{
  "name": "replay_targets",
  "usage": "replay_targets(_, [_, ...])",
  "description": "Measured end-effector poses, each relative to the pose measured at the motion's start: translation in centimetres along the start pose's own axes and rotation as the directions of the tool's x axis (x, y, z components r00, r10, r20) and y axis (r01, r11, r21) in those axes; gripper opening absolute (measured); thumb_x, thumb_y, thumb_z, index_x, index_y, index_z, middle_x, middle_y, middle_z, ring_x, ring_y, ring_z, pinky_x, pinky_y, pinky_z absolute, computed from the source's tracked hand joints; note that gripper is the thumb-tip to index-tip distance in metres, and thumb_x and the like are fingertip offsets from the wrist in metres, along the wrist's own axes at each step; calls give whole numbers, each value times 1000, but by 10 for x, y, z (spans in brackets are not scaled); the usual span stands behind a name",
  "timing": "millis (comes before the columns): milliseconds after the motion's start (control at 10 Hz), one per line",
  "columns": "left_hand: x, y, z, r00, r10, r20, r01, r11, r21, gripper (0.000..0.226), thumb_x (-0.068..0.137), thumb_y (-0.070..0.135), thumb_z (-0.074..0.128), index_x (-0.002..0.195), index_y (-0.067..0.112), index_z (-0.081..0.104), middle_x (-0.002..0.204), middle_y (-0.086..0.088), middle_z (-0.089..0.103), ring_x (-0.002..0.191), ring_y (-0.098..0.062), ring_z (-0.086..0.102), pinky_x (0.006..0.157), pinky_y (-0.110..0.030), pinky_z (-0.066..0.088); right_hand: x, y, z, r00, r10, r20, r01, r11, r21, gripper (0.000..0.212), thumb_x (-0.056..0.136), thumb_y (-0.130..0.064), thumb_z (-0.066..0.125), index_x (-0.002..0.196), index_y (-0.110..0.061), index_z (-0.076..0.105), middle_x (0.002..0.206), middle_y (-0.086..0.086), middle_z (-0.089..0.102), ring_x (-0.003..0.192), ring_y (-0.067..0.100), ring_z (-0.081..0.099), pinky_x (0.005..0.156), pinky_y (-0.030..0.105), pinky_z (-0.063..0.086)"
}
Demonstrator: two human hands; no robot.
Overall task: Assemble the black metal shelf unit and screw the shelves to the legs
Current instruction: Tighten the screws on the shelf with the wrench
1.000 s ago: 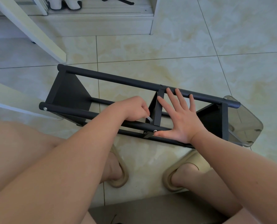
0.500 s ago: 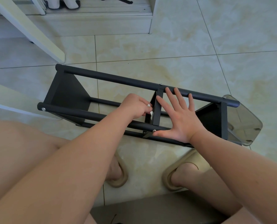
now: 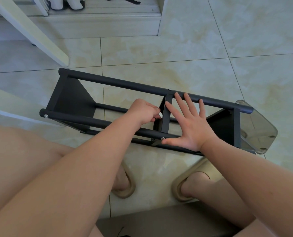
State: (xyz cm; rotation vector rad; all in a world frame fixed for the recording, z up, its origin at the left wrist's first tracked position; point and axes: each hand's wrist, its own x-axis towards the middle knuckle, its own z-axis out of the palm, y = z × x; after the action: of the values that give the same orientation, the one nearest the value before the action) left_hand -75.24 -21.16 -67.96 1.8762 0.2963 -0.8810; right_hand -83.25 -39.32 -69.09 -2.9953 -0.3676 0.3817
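The black metal shelf unit [image 3: 118,84] lies on its side on the tiled floor, legs running left to right. Its middle shelf [image 3: 166,117] stands on edge between the legs. My left hand [image 3: 142,112] reaches between the legs and pinches a small silvery tool [image 3: 160,115] against the left face of the middle shelf. My right hand [image 3: 192,124] lies flat with spread fingers across the two upper legs, just right of that shelf. Its thumb tip rests beside a screw [image 3: 162,138] on the near leg.
A clear smoky plastic piece [image 3: 263,127] sits at the unit's right end. A white slanted beam [image 3: 31,29] and a low step [image 3: 94,26] stand at the back left. My feet in beige slippers [image 3: 190,182] rest just in front of the unit.
My left hand has moved up from the near leg to the middle shelf's left face, still pinching the small tool. My right hand has stayed flat in place.
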Motion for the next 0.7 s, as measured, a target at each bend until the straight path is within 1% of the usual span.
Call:
replay_targets(100, [-1,0,-1,999,1,37,-3,999,37,17,96,24,63,106,13,70,81,6,74,72,-4,66,61,-24,41,0,0,1,1000,-1,0,1,1000,3,119,67,-100,30,162,-35,2,170,1,-14,155,29,-17,120,65,-10])
replay_targets(300, [-3,1,-1,998,-11,68,5,996,84,16,96,23,61,102,13,71,80,6,74,68,-3,65,50,-16,42,0,0,0,1000,0,6,0,1000,-6,119,67,-101,28,162,-35,0,169,1,-16,155,29,-19,120,65,-11])
replay_targets(400, [-2,2,-1,997,-43,72,37,996,80,17,95,24,61,101,12,71,81,6,75,74,-7,67,63,-24,44,0,0,1,1000,-1,2,1,1000,0,119,67,-101,29,162,-35,1,169,1,-15,155,29,-19,120,65,-11])
replay_targets(500, [-1,1,-1,991,-93,96,85,993,80,18,96,28,61,98,13,70,70,10,74,74,-6,66,72,-27,47,-1,-1,1,1000,-1,3,1,1000,-5,119,67,-101,30,162,-36,0,169,1,-16,155,29,-19,120,65,-11])
replay_targets(600, [0,2,0,985,-124,117,113,988,101,17,98,29,58,97,14,66,64,12,72,75,-6,66,73,-28,46,-1,-1,1,1000,1,7,-1,1000,-9,119,67,-101,29,162,-36,0,169,1,-17,154,29,-20,120,65,-12])
replay_targets(700, [0,2,-1,983,-122,137,106,987,120,19,99,28,54,105,14,66,65,12,72,75,-6,65,71,-28,44,-1,-1,1,1000,1,4,-1,1000,-13,119,66,-101,27,162,-36,0,169,1,-16,155,30,-19,119,65,-12])
